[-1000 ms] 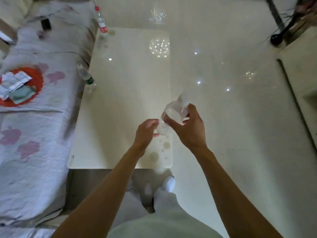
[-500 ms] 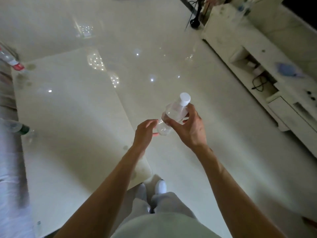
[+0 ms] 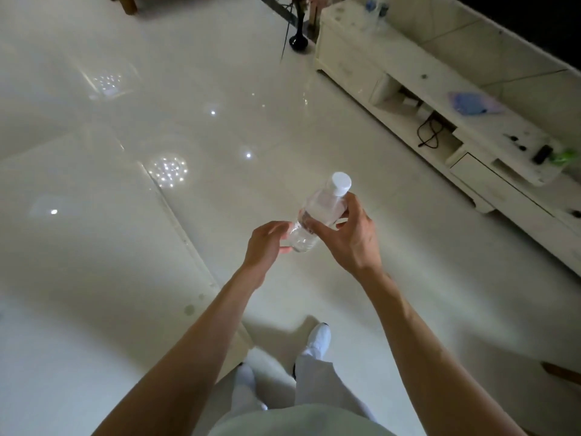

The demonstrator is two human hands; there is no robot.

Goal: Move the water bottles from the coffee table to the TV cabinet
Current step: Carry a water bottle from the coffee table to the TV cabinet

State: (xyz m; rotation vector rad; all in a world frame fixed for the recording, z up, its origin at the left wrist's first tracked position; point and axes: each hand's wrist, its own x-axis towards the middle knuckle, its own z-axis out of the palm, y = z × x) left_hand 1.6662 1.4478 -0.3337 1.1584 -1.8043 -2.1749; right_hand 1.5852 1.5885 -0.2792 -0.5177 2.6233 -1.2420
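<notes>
A clear plastic water bottle (image 3: 320,209) with a white cap is held tilted in the air above the floor, cap pointing up and to the right. My right hand (image 3: 349,237) grips its middle with curled fingers and thumb. My left hand (image 3: 265,243) sits at the bottle's base, its fingers curled round the bottom. The white coffee table (image 3: 78,247) fills the left side. The white TV cabinet (image 3: 465,121) runs along the right; a clear bottle (image 3: 375,7) stands at its far end.
On the cabinet lie a blue cloth (image 3: 474,103), small dark items and something green (image 3: 564,155); a black cable (image 3: 429,133) hangs in its open shelf. A black vase (image 3: 298,39) stands on the glossy tiled floor by the cabinet's far end. My feet are between table and cabinet.
The view has swung right: the sofa and the bottles on the table's left have left the frame and the TV cabinet has come in. Both hands keep the bottle the same way.
</notes>
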